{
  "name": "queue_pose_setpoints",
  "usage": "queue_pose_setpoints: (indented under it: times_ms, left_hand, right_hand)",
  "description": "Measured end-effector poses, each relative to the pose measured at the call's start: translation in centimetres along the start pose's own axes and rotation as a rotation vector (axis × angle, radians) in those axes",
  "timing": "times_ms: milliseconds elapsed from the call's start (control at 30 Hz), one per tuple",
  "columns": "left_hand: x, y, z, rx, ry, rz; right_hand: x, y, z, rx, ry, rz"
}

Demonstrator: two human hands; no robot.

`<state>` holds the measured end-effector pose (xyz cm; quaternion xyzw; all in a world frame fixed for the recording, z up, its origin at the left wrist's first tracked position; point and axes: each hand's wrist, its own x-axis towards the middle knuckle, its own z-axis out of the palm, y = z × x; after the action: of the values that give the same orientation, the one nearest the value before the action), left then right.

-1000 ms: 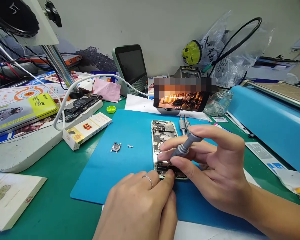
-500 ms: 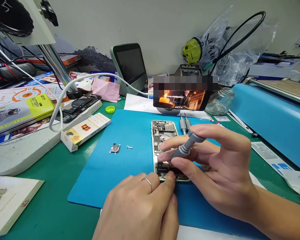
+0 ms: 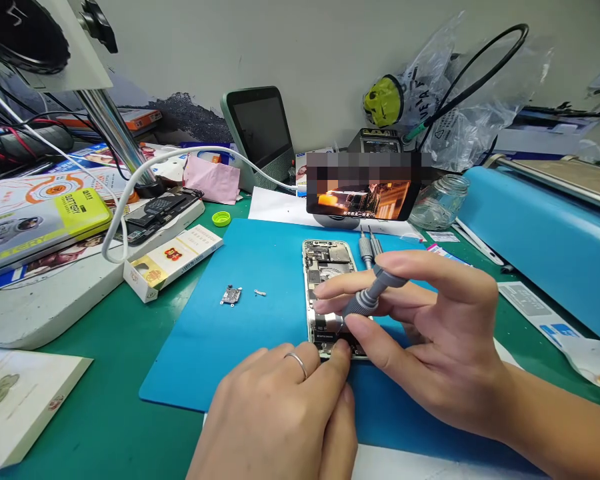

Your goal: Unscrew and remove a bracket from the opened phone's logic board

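Observation:
An opened phone (image 3: 334, 252), its inner parts bare, lies on the blue mat (image 3: 195, 347). My left hand (image 3: 277, 413), a ring on one finger, is closed at the phone's near end, with the index fingertip pressing on the lower part. In my right hand (image 3: 450, 340) is a small grey screwdriver (image 3: 364, 301), tilted, its tip down at the phone's lower section. The palm end of the driver sits under my index finger. Left of the phone lie a small metal-and-board part (image 3: 231, 295) and a tiny silvery piece (image 3: 260, 293).
Two more grey screwdrivers (image 3: 365, 250) lie beyond the phone. Behind them a propped phone (image 3: 360, 193) plays a video beside a glass jar (image 3: 443, 200). Boxes (image 3: 175, 260) and a microscope stand (image 3: 107, 127) fill the left; a blue machine (image 3: 535, 233) stands right.
Both hands keep their places, the screwdriver still tip-down in the phone. The view has shifted slightly; the driver's top end has shifted a little to the left.

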<state>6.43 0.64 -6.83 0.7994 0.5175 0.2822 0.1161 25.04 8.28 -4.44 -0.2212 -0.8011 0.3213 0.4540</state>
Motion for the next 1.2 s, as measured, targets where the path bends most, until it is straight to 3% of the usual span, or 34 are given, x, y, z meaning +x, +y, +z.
queue_pose_setpoints:
  times_ms: [833, 1067, 1200]
  left_hand:
    - [-0.1, -0.9, 0.0, 0.097, -0.035, 0.085]
    - [-0.3, -0.6, 0.3, 0.048, -0.007, 0.034]
    - [-0.1, -0.4, 0.0, 0.059, -0.004, 0.052]
  right_hand:
    - [0.0, 0.0, 0.2, -0.023, 0.013, -0.076]
    - [0.4, 0.5, 0.4, -0.149, 0.106, -0.146]
    - [0.3, 0.2, 0.3, -0.233, 0.087, -0.210]
